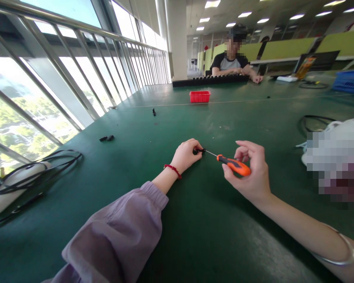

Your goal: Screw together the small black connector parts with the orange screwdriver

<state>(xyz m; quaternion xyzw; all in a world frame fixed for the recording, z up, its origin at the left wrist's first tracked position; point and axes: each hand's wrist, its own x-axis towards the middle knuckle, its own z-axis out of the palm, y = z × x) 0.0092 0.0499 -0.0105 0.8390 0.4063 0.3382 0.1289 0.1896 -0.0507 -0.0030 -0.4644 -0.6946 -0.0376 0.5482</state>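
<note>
My left hand [186, 155] rests on the green table [212, 228], fingers pinched round a small black part [198, 150]. My right hand [251, 171] grips an orange-handled screwdriver [234, 165]. Its thin metal tip points left and meets the black part. A red cord circles my left wrist and a purple sleeve covers the forearm. A silver bangle sits on my right forearm.
Small black pieces [106, 138] and another black piece [153, 112] lie further left on the table. A red tray [200, 96] stands ahead, with a long black keyboard-like bar [211, 80] and a seated person [234, 59] behind it. Black cables [35, 169] coil at left. A blue basket [350, 81] is far right.
</note>
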